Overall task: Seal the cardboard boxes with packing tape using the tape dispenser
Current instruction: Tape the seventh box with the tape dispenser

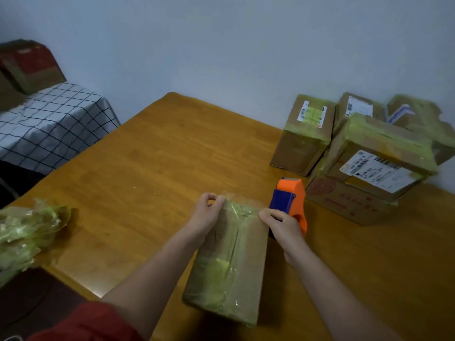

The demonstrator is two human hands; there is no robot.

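Now the left hand (pixel 209 210) pinches the box (pixel 236 271) at its far corner while the right hand (pixel 283 226) grips the tape dispenser (pixel 291 196).

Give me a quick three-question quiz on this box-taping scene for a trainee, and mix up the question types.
1. True or false: the tape dispenser lies unheld, with no hand on it.
2. Fill in: the left hand has its grip on the far ___ corner of the box being taped.
3. The crumpled tape heap lies: A) at the near left edge of the table; B) on top of the box; C) on the floor.

Key
1. False: the right hand holds it at the box's far right corner.
2. left
3. A
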